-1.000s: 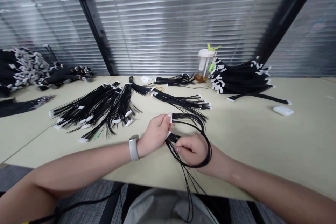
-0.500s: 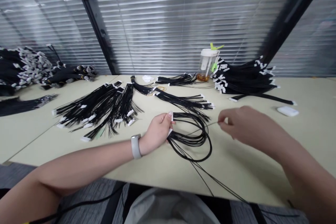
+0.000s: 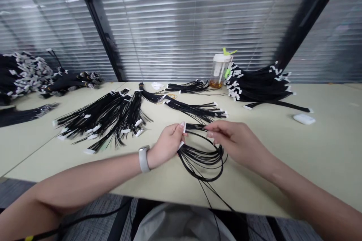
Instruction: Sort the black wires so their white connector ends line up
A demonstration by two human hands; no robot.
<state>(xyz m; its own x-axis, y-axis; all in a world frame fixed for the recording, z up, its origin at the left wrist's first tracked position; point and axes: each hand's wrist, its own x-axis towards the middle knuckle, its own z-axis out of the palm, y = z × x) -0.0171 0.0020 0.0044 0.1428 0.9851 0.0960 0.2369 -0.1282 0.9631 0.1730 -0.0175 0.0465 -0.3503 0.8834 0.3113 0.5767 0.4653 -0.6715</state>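
My left hand [image 3: 169, 144], with a grey band at its wrist, is closed on the white connector ends of a looped bundle of black wires [image 3: 202, 157]. The loop opens out to the right of my fingers, and a few thin strands trail over the table's front edge. At the loop's upper right, my right hand [image 3: 230, 138] pinches black wire between thumb and forefinger. Its fingertips partly cover the strands there. Just behind the bundle lies a flat bunch of black cables [image 3: 195, 107] with white connectors.
Fanned-out black cables [image 3: 113, 115] lie left of centre on the table [image 3: 283, 158]. Larger cable piles stand at the far left [image 3: 25, 71] and back right [image 3: 260, 84]. A lidded cup [image 3: 219, 71] with brown liquid and a white case [image 3: 304, 119] are nearby. Blinds [image 3: 158, 26] line the back.
My right hand has come left from beside the loop, where it drew a thin wire taut, onto the loop's upper side. My left hand keeps its hold on the connectors.
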